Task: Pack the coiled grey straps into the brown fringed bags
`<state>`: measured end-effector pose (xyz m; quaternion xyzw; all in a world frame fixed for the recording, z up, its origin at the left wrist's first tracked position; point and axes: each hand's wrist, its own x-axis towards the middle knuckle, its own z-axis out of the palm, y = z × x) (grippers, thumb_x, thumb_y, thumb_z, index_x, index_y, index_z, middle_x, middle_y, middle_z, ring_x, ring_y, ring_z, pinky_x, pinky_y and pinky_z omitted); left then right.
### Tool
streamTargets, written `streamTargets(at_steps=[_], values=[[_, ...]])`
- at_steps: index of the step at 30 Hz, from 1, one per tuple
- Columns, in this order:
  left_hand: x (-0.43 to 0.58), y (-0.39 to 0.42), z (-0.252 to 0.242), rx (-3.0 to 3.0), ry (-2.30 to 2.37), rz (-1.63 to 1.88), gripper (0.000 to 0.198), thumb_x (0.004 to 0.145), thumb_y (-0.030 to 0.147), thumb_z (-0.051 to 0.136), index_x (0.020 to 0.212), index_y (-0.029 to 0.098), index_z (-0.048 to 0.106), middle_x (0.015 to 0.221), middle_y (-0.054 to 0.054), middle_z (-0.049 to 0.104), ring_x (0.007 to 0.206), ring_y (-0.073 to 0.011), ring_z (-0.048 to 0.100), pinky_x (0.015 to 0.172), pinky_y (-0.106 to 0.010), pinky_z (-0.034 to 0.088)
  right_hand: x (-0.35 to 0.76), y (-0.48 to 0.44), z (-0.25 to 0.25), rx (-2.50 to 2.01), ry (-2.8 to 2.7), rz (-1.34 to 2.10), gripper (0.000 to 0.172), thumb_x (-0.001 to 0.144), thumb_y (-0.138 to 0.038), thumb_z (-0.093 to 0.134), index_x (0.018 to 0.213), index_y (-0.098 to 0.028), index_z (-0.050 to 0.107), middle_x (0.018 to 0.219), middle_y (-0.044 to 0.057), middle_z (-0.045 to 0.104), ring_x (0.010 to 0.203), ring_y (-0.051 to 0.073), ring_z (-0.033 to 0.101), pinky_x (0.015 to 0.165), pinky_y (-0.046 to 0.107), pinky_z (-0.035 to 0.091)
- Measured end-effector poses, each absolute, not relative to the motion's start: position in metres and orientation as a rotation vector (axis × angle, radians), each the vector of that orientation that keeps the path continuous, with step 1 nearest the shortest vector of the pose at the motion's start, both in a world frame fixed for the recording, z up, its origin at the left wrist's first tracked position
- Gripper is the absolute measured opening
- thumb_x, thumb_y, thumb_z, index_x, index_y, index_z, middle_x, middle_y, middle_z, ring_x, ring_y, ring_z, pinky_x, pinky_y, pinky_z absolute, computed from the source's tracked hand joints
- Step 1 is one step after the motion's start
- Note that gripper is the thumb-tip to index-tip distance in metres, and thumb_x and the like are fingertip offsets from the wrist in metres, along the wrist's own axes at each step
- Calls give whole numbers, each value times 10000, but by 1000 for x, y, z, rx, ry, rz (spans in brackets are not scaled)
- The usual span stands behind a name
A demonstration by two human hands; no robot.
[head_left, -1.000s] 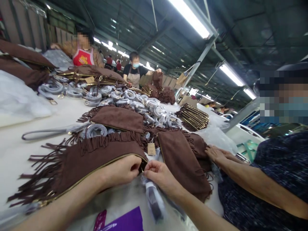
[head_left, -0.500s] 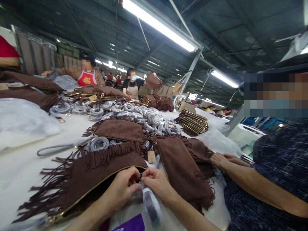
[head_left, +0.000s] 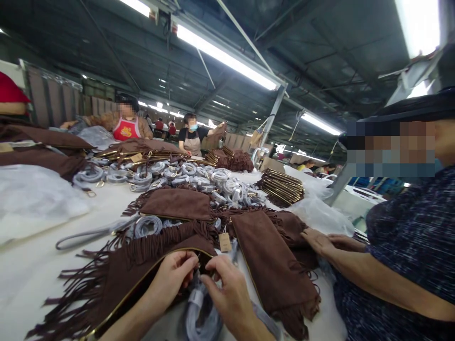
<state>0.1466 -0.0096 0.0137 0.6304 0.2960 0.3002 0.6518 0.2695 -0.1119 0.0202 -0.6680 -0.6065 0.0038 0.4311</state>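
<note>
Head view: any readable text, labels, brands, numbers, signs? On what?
No text is legible.
Front tan tag: faint marks, too small to read.
Rear tan tag: too small.
Left-edge tag: too blurred.
Red apron: yellow print, too blurred to read.

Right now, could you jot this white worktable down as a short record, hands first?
Left hand: curled at the gold-zipped opening of a dark brown fringed fabric bag
Right hand: beside it; exact grip hidden
Below hands: coiled greyish strap
Beyond: heap of coiled greyish straps
Label: small tan rectangular tag
Far right: co-worker's hand at another brown bag
</note>
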Motion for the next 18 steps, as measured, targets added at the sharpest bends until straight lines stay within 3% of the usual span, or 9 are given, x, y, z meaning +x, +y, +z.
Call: streamTargets(at_steps=[4,9,18], values=[[149,-15,16,1405,585,709,352,652,487,625,646,137,581,501,59,455,446,-72,350,428,-201,256,261,-99,10,-1547,-1378,194,45,788,-163,607,780,-204,624,706,-9,650,608,132,576,575,215,427],[147,-19,17,1412,600,697,294,658,428,628,653,135,625,525,44,498,472,-84,399,451,-204,302,262,-93,-2,-1474,-1246,417,83,826,-248,576,769,-206,619,618,-34,611,512,117,544,456,195,393],[144,-20,22,1563,574,711,218,708,334,595,710,140,695,628,-1,620,575,-127,520,555,-225,425,270,-96,-10,-1510,-1224,328,124,830,-254,604,736,-200,663,646,-22,629,609,131,572,554,206,419]])
